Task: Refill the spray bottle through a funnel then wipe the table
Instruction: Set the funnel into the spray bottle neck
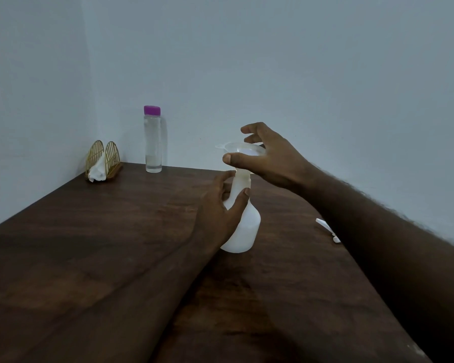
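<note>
Gold wire napkin holder (104, 161) with crumpled white tissue (98, 172), standing upright at the tabletop's far left corner, well left of both grips, backed by plain pale blue-grey walls (325, 74) meeting behind it.

Dim, cool bluish light, low contrast. Soft shadow behind the water bottle (152, 139) on the wall (299, 61). Dark wooden table (102, 244) shows faint sheen, no glare. Forearms near the bottom edge go almost black. Wide-angle stretching at edges; slight softness overall.
</note>
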